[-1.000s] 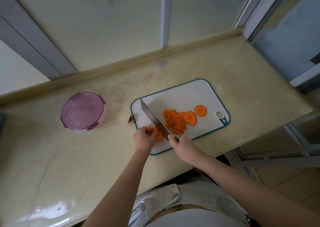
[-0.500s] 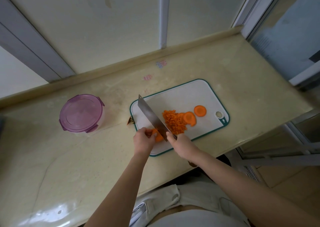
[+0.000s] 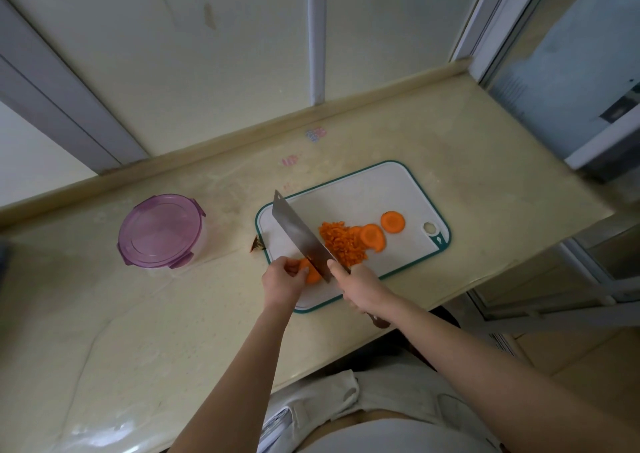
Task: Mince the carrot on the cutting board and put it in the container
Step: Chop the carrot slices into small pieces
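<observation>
Pinning an orange carrot piece (image 3: 310, 273) at the near-left corner of the white, teal-rimmed plastic cutting board (image 3: 363, 189), the left hand (image 3: 282, 279) curls its fingers round it in a pinch, likely to stop it rolling or sliding under the cut. Right hand (image 3: 360, 290) is wrapped tight round the handle of a broad steel cleaver (image 3: 299, 236). The blade runs diagonally, tip toward the board's far-left corner, heel down at the held piece, just beside the left fingertips. A heap of finely minced carrot (image 3: 341, 246) sits mid-board on the right side of the blade, seemingly pushed there to free the cutting spot. Two round carrot slices lie beyond it: one (image 3: 372, 236) touching the heap, the other (image 3: 392, 221) apart, near the board's hanging hole; both look uncut and waiting. A round clear plastic container with purple clip lid (image 3: 161, 231) stands on the beige stone worktop (image 3: 173, 331), well left of the board, lid on. Judgement: mincing is partway; nothing has gone into the container, and its lid must come off first.
</observation>
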{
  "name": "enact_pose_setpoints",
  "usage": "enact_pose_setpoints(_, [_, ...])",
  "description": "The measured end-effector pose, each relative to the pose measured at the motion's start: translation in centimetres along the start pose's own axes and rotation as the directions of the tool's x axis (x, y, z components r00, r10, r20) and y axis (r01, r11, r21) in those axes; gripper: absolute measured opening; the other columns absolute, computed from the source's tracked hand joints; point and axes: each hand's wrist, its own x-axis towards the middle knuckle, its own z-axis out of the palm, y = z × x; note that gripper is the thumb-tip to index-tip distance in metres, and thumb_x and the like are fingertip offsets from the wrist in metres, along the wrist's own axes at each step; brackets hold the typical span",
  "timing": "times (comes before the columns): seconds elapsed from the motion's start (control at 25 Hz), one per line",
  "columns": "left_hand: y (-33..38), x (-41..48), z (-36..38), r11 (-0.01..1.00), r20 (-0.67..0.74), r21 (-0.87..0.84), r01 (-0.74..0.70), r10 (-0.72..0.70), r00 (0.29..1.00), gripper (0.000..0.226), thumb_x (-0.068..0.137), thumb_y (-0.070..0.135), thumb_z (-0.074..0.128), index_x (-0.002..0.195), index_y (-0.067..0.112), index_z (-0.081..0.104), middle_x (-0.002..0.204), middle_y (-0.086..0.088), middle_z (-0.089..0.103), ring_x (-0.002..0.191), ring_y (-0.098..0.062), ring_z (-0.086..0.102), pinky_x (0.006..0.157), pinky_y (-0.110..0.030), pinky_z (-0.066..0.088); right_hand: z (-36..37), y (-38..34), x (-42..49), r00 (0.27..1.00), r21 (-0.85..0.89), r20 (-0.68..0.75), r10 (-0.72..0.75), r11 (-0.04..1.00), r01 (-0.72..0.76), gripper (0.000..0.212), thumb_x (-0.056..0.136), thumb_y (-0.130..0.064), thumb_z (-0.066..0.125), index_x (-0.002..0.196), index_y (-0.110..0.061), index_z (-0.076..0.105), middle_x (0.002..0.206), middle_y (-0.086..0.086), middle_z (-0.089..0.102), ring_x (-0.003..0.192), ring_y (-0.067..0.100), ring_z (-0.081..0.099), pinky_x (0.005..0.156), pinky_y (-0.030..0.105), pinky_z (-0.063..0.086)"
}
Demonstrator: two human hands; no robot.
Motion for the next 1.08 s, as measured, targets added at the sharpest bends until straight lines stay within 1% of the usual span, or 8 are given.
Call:
enact_pose_setpoints(0.08, [0.1, -0.2, -0.1, 1.000, -0.002, -0.009, 0.000, 0.000, 1.000, 0.018, 0.083, 0.018, 0.068, 0.098, 0.008, 0.063, 0.088, -0.002, 0.062, 0.082, -0.014, 0.055, 0.074, -0.022, 0.042, -0.2, 0.2, -0.1, 0.999, 0.064, 0.032, 0.024, 0.998, -0.026, 0.053, 0.095, -0.058, 0.034, 0.057, -0.021, 0.034, 0.047, -0.005, 0.032, 0.035, 0.010, 0.030, 0.036, 0.021, 0.026])
enact_pose_setpoints(0.16, [0.0, -0.2, -0.1, 1.000, -0.004, -0.019, -0.002, 0.002, 1.000, 0.019, 0.083, 0.018, 0.068, 0.098, 0.008, 0.063, 0.089, -0.002, 0.062, 0.082, -0.014, 0.055, 0.074, -0.022, 0.042, 0.1, 0.5, -0.2, 1.000, 0.043, 0.001, 0.004, 0.999, -0.004, 0.054, 0.095, -0.059, 0.034, 0.057, -0.021, 0.033, 0.048, -0.004, 0.032, 0.034, 0.008, 0.029, 0.037, 0.021, 0.025])
enact_pose_setpoints(0.28, [-0.1, -0.2, -0.1, 1.000, -0.012, -0.015, -0.002, 0.002, 1.000, 0.020, 0.082, 0.018, 0.069, 0.099, 0.009, 0.064, 0.091, -0.002, 0.062, 0.083, -0.014, 0.055, 0.075, -0.022, 0.043, -0.1, 0.5, -0.5, 0.997, 0.021, -0.072, -0.037, 0.999, 0.039, 0.055, 0.095, -0.057, 0.035, 0.056, -0.019, 0.035, 0.049, -0.003, 0.037, 0.039, 0.009, 0.035, 0.044, 0.023, 0.027])
enact_pose_setpoints(0.48, [-0.1, -0.2, 0.0, 1.000, -0.001, -0.029, 0.007, -0.007, 1.000, 0.021, 0.084, 0.017, 0.068, 0.102, 0.008, 0.063, 0.095, -0.005, 0.063, 0.086, -0.015, 0.056, 0.078, -0.023, 0.044, -0.7, 0.6, -2.0, 0.996, -0.070, -0.040, -0.076, 0.995, 0.073, 0.056, 0.096, -0.055, 0.035, 0.055, -0.017, 0.035, 0.050, -0.003, 0.037, 0.043, 0.010, 0.035, 0.047, 0.022, 0.027])
enact_pose_setpoints(0.76, [0.0, -0.1, 0.0, 0.998, -0.001, -0.048, 0.044, -0.044, 0.999, 0.020, 0.083, 0.015, 0.068, 0.101, 0.006, 0.064, 0.091, -0.004, 0.063, 0.083, -0.015, 0.056, 0.074, -0.022, 0.043, 0.2, 1.0, -2.6, 0.999, -0.089, -0.025, 0.019, 0.996, -0.022, 0.058, 0.095, -0.056, 0.038, 0.056, -0.014, 0.036, 0.052, 0.001, 0.037, 0.045, 0.014, 0.038, 0.048, 0.026, 0.032])
enact_pose_setpoints(0.88, [0.0, 0.2, -0.1, 0.999, 0.011, -0.017, 0.046, -0.045, 0.999, 0.019, 0.083, 0.016, 0.069, 0.099, 0.007, 0.067, 0.088, -0.002, 0.063, 0.083, -0.016, 0.056, 0.073, -0.021, 0.039, 0.1, 0.2, -2.6, 0.998, -0.084, -0.022, 0.057, 0.995, -0.058, 0.053, 0.097, -0.053, 0.037, 0.059, -0.016, 0.037, 0.057, 0.000, 0.039, 0.049, 0.012, 0.038, 0.047, 0.021, 0.031])
enact_pose_setpoints(0.96, [0.0, 0.3, -0.1, 0.999, 0.013, -0.010, 0.049, -0.049, 0.999, 0.018, 0.082, 0.017, 0.070, 0.098, 0.008, 0.068, 0.089, -0.002, 0.065, 0.083, -0.015, 0.057, 0.073, -0.020, 0.039, 0.0, -0.2, -2.6, 1.000, -0.141, 0.004, 0.023, 0.990, -0.022, 0.048, 0.099, -0.049, 0.033, 0.062, -0.019, 0.039, 0.062, -0.001, 0.042, 0.053, 0.008, 0.038, 0.049, 0.016, 0.031])
enact_pose_setpoints(1.08, [-0.1, 0.5, -0.1, 0.999, 0.022, -0.006, 0.049, -0.049, 0.999, 0.020, 0.082, 0.016, 0.070, 0.099, 0.007, 0.068, 0.090, -0.003, 0.066, 0.081, -0.014, 0.056, 0.073, -0.020, 0.040, 0.2, -0.4, -2.3, 1.000, -0.184, 0.025, -0.002, 0.983, 0.007, 0.045, 0.100, -0.047, 0.032, 0.064, -0.021, 0.040, 0.065, -0.001, 0.044, 0.055, 0.007, 0.039, 0.053, 0.015, 0.031])
